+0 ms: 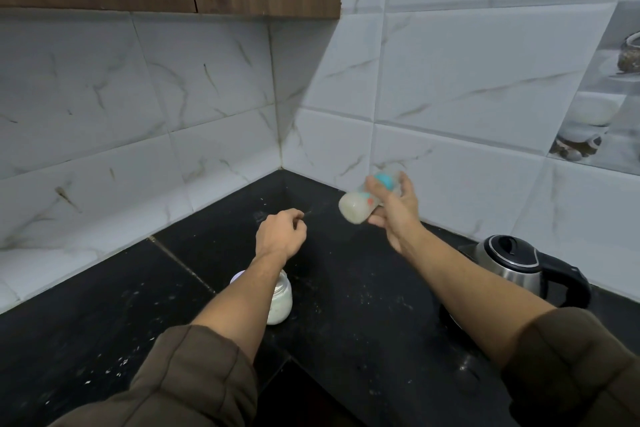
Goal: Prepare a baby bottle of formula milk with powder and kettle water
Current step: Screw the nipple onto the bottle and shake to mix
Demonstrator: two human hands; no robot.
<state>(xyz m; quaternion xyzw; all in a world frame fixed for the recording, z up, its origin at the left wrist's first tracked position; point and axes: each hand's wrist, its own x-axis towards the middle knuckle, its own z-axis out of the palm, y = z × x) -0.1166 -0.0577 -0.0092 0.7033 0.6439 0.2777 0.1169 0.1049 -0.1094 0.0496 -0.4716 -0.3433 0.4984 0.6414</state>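
A black stone bench [346, 322] fills the corner below white marbled wall tiles [450, 80]. A steel electric kettle [512, 262] with a black lid and handle stands at the right. A powder jar [281, 302] sits on the bench, partly hidden under the left forearm. The baby bottle [356, 208], milky and blurred, is tilted in the air near the corner, gripped by the right hand [398, 215]. The left hand [278, 232] hovers with its fingers curled in; I cannot tell if it holds anything.
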